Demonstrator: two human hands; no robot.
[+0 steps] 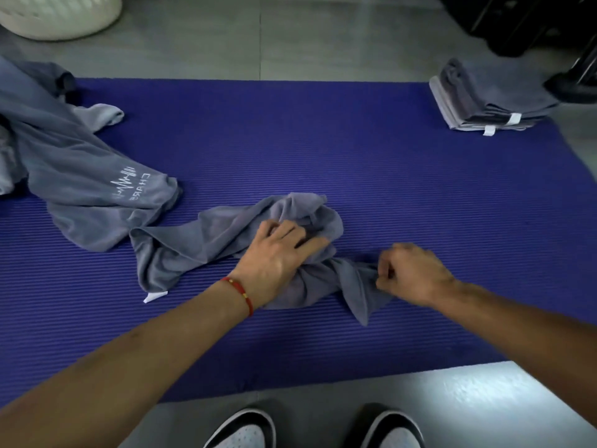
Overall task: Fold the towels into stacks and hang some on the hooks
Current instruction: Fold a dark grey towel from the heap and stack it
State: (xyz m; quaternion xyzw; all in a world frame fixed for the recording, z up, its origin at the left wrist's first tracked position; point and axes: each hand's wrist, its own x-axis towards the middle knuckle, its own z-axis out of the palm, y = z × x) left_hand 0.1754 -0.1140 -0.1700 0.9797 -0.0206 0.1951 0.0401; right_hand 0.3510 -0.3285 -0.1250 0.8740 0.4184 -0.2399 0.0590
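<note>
Crouching over the purple mat [387, 195], the left hand [277, 253] presses a crumpled grey towel [206, 240] with relaxed fingers; the right hand [410, 273] pinches its edge. White laundry basket [58, 17]: contents unseen.

Dim, bluish cast; glare on floor [478, 392] at lower right; blurred right hand [412, 274]; wide-angle bending toward edges.
</note>
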